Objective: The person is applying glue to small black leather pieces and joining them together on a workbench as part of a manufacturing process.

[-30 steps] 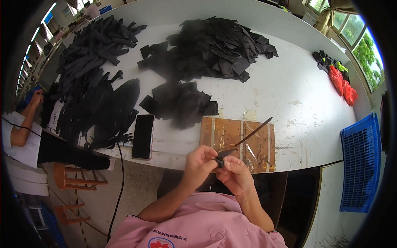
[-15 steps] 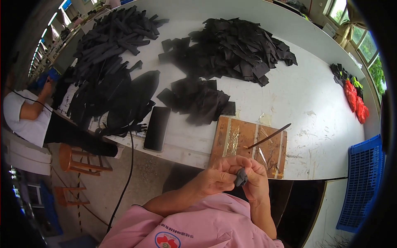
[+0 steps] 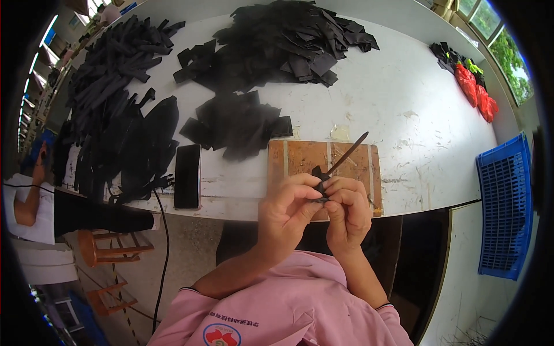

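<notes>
A small black fabric piece (image 3: 318, 174) is pinched between the fingertips of both hands, over the near part of a brown wooden board (image 3: 300, 154). My left hand (image 3: 285, 205) grips it from the left with thumb and fingers pressed together. Opposite, my right hand (image 3: 350, 209) closes its curled fingers and thumb on the piece, hiding much of it. A dark, slender rod (image 3: 350, 152) slants up from the board, its lower end right beside the fabric and my fingertips. Whether the fabric touches the rod or goes around it, I cannot tell.
Beyond the board lie a small heap (image 3: 236, 124) and a large heap (image 3: 288, 49) of flat black pieces. Rolled black strips (image 3: 115, 63) are piled at the left. A phone (image 3: 187, 176) rests near the table edge. A blue crate (image 3: 504, 207) stands at right; a person (image 3: 34, 202) at left.
Both hands have moved forward from near my body to the rod's lower end, still pinching the dark fabric. The whole view has shifted, with the table appearing further up and left.
</notes>
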The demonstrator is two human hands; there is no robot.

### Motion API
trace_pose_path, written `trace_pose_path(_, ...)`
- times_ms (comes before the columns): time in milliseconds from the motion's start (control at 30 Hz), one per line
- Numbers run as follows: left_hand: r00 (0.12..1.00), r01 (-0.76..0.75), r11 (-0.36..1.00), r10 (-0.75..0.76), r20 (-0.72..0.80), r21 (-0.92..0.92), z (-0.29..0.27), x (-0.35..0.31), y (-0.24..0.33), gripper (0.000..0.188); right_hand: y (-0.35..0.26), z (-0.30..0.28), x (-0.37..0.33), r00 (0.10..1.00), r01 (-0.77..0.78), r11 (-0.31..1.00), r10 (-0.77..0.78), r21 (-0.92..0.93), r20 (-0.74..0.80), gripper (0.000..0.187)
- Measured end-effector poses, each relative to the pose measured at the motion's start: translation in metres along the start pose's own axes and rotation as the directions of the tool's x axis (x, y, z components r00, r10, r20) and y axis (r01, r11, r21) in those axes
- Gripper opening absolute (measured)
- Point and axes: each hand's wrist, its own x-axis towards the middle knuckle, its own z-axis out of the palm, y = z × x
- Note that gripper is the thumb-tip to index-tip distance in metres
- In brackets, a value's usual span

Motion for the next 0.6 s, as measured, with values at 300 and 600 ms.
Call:
trace_pose_path(300,0.836,0.542,0.596,-0.451,0.312,-0.593,-0.013,0.010,0.002,0.017,-0.006,-0.005,-0.004,0.841,-0.515,0.736,0.533,0.439,0.094,0.007)
trace_pose_path(600,0.654,0.714,-0.079,-0.279,0.703,-0.696,0.014,0.070,0.055,0.021,-0.048,-0.039,0.090,0.834,-0.551,0.770,0.524,0.322,0.174,0.022)
